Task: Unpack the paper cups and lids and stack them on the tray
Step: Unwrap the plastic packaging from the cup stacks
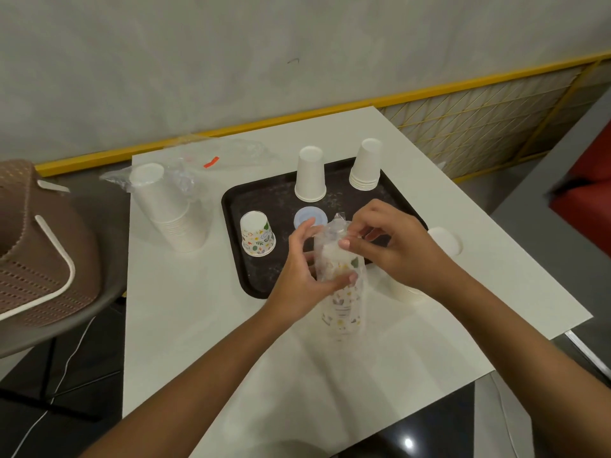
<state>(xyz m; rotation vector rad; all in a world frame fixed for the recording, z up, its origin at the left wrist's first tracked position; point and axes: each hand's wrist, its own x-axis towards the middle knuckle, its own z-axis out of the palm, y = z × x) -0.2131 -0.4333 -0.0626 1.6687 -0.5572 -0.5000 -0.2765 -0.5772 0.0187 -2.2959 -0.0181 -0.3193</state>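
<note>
The wrapped sleeve of patterned paper cups (344, 302) stands upright at the near edge of the black tray (264, 193), over the white table (198, 325). The left hand (304, 276) curls round the sleeve's upper half, and the right hand (396, 246) pinches the plastic wrap (337, 223) at its top. To open it cleanly, the left should probably hold firm without crushing the rims while the right peels the wrap downward. On the tray stand one patterned cup (258, 234), a pale blue lid (305, 218) and white cups (310, 175).
</note>
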